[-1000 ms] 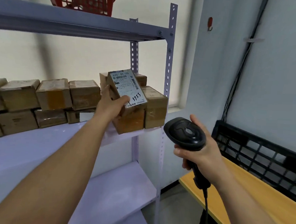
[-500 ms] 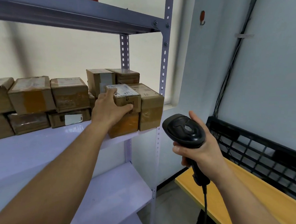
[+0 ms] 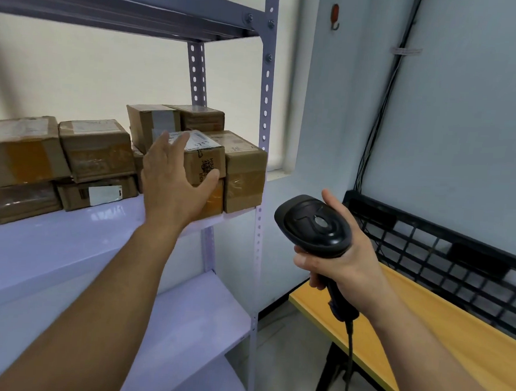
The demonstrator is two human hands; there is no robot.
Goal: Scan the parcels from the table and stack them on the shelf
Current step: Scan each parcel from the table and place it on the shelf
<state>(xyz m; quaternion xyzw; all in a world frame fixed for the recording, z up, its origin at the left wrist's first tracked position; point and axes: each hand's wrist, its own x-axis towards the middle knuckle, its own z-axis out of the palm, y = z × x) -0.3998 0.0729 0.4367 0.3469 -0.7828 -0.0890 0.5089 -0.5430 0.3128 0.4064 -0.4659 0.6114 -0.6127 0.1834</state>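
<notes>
Up on the shelf point(image 3: 66, 244), labelled parcel point(image 3: 206, 162) stacked atop another box point(image 3: 215, 200), left hand point(image 3: 172, 187) spread wide, fingertips over its top-left corner, thumb by its lower front edge, right hand point(image 3: 346, 261) gripping scanner point(image 3: 312, 226).

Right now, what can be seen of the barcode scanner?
The barcode scanner is black, plastic-looking, with a broad rounded head, a small grey disc on its back, a slim handle and a dark cable hanging from the base. The right hand grips the handle, holding it upright between the shelf and the yellow table.
</notes>
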